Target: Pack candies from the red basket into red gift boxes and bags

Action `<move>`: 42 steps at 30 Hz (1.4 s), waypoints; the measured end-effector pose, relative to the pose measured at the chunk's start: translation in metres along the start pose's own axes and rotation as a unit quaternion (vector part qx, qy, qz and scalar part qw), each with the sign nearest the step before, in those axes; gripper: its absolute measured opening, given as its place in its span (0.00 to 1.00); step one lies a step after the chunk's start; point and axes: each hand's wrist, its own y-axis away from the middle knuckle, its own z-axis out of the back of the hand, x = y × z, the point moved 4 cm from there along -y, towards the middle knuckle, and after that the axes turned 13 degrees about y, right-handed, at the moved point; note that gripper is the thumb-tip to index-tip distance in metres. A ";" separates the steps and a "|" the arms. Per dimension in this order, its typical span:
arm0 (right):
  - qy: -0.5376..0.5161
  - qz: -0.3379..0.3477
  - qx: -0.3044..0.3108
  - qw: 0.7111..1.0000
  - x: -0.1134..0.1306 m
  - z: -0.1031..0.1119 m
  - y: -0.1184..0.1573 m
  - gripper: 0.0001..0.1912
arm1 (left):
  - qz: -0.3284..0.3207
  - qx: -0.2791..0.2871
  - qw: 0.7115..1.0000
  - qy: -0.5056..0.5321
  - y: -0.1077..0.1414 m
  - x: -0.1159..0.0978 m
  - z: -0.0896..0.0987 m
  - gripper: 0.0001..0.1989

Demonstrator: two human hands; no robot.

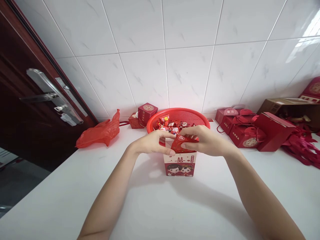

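An upright gift box [179, 169], cream above and red below with two cartoon figures, stands on the white table. At its top left edge, my left hand [153, 142] has its thumb across the front and its fingers behind. My right hand [206, 141] pinches a shiny red packet [178, 144] with a small pale emblem, held over the mouth of the box. The fingers partly cover the packet, and the box's inside is hidden. Right behind the hands sits a red plastic basket [192, 114] holding many wrapped candies [171, 126].
Left of the basket are a dark red box [148, 113], a small tissue pack [136, 120] and a crumpled red bag [100, 134]. Several red gift boxes [243, 135], a cardboard carton [275, 103] and red ribbons [301, 143] lie to the right. A tiled wall [187, 73] runs behind.
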 end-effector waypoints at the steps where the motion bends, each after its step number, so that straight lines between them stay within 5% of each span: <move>1: 0.003 0.002 0.005 1.000 0.001 0.000 0.000 0.07 | 0.000 -0.002 1.000 -0.005 0.000 0.001 0.001 0.29; 6: 0.020 0.022 0.029 0.999 0.004 -0.009 -0.002 0.07 | 0.005 0.003 1.000 0.000 -0.001 0.003 0.001 0.33; 13: -0.033 0.035 -0.014 0.999 0.002 0.000 0.003 0.08 | 0.003 0.014 1.000 0.000 -0.001 0.002 0.001 0.29; 24: 0.036 0.065 0.011 0.997 0.006 -0.002 0.004 0.10 | -0.006 0.046 0.999 -0.013 0.000 0.001 0.001 0.29; 27: 0.055 0.035 -0.030 0.997 -0.001 0.003 0.005 0.10 | -0.019 0.019 0.999 -0.048 0.000 0.005 0.004 0.31; 32: 0.080 -0.010 -0.080 0.994 -0.013 0.014 0.009 0.17 | -0.094 -0.034 0.993 -0.057 -0.005 0.007 0.003 0.20; 36: 0.071 -0.050 -0.099 0.991 -0.023 0.023 0.013 0.26 | -0.159 -0.141 0.977 -0.013 -0.004 0.000 0.007 0.25; 39: 0.010 -0.061 -0.112 0.992 -0.027 0.026 0.012 0.33 | -0.221 -0.221 0.949 0.048 0.001 -0.008 0.014 0.29; 42: -0.110 -0.031 -0.105 0.988 -0.027 0.024 0.008 0.29 | -0.243 -0.259 0.928 0.112 0.004 -0.011 0.017 0.32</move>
